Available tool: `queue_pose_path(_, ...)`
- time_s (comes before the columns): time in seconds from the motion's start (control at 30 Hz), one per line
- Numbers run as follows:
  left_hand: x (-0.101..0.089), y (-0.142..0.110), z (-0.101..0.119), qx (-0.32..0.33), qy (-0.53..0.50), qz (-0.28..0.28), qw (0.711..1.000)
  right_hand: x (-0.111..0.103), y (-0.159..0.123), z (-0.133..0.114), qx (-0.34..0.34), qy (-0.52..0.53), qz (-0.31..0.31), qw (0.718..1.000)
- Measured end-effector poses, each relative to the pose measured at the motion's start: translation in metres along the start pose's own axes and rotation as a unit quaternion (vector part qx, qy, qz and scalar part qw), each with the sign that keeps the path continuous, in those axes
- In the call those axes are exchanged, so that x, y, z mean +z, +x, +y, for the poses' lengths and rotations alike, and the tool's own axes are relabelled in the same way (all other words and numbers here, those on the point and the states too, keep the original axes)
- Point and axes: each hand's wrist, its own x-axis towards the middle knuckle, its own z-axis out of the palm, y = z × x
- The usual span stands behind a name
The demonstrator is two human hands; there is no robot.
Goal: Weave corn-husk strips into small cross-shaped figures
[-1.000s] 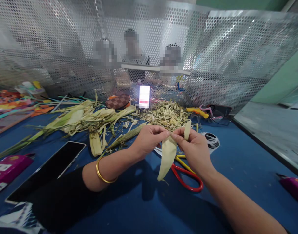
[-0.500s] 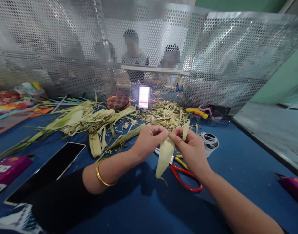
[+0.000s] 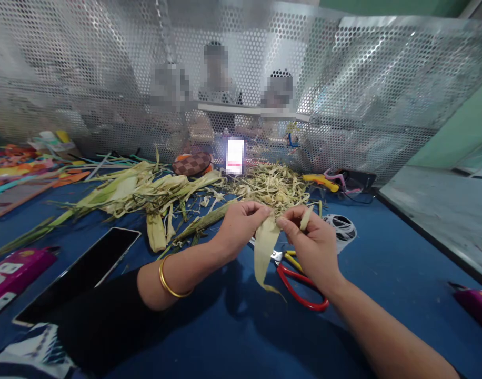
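Observation:
A pale corn husk (image 3: 265, 250) hangs down between my two hands, its thin tip curling to the right. My left hand (image 3: 241, 227) pinches its upper edge between thumb and forefinger. Facing it, my right hand (image 3: 310, 242) is closed on the husk's top right side, and a small folded husk piece (image 3: 306, 217) sticks up from its fingers. Under the hands lie red-handled scissors (image 3: 302, 295), with a yellow-handled tool (image 3: 293, 260) partly hidden beside them. A coil of white cord (image 3: 341, 227) rests just right of my right hand.
Corn husks (image 3: 134, 189) are heaped at left, and shredded husk (image 3: 270, 184) at centre back. A phone (image 3: 81, 273) and a purple power strip (image 3: 18, 279) lie at left. A perforated metal screen (image 3: 249, 52) bounds the blue table (image 3: 233, 342); people sit beyond it. Glasses (image 3: 343, 183) lie back right.
My hands have drawn slightly apart at the top of the husk. The husk's lower end has swung, and its tip now points right. The whole view has shifted a little.

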Motion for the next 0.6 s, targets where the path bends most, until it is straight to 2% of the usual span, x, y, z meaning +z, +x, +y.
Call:
queue_pose_path(0.07, 0.0, 0.001, 0.0, -0.001, 0.001, 0.003, 1.0, 0.0, 0.0, -0.001, 0.039, 0.044, 0.003, 0.998)
queue_pose_path(0.17, -0.002, 0.002, -0.001, 0.007, 0.013, 0.018, 1.0, 0.0, 0.0, -0.003, 0.039, 0.073, -0.004, 0.997)
queue_pose_path(0.33, -0.006, 0.007, -0.003, 0.027, 0.028, 0.048, 0.998, -0.002, -0.005, -0.01, -0.061, 0.026, -0.012, 0.998)
queue_pose_path(0.53, -0.016, 0.021, -0.01, 0.016, 0.031, 0.083, 0.996, -0.004, -0.012, -0.019, -0.155, 0.015, -0.034, 0.987)
queue_pose_path(0.6, -0.021, 0.028, -0.014, 0.012, 0.024, 0.109, 0.994, -0.004, -0.016, -0.022, -0.2, 0.015, -0.04, 0.979)
